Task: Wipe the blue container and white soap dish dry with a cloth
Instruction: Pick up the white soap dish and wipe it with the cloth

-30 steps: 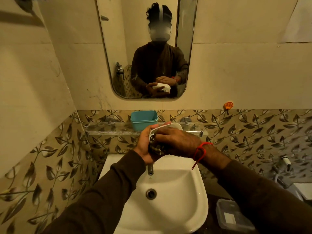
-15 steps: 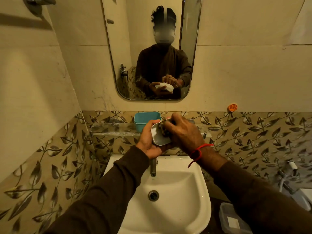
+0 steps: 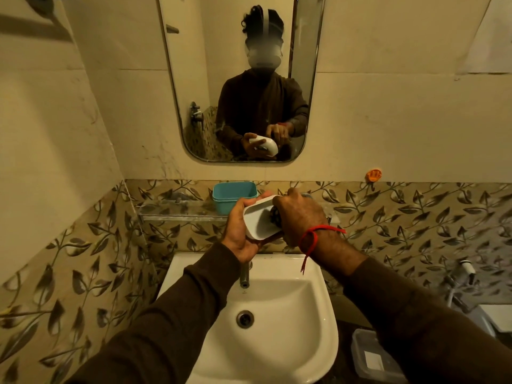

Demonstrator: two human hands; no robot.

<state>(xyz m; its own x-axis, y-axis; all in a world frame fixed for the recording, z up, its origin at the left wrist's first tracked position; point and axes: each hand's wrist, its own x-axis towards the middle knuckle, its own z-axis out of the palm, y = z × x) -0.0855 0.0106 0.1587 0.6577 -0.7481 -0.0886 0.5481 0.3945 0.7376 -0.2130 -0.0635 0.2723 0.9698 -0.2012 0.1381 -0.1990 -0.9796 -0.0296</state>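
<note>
My left hand [image 3: 239,234] grips the white soap dish [image 3: 257,221] from its left side, with the hollow inside tilted toward me above the sink. My right hand [image 3: 300,217] is closed on a dark patterned cloth [image 3: 275,216] and presses it into the dish's right end; most of the cloth is hidden under the fingers. The blue container [image 3: 234,194] stands upright on the glass shelf [image 3: 177,210], just behind my left hand and apart from it.
A white sink [image 3: 293,322] with a metal tap [image 3: 244,274] lies below my hands. A mirror [image 3: 238,79] hangs on the wall above the shelf. A clear lidded plastic box [image 3: 374,358] sits at the lower right. An orange hook [image 3: 373,175] is on the wall.
Both hands rose with the dish from just over the tap to shelf height. The dish turned so its inside faces me, and the cloth moved from beneath the dish into it.
</note>
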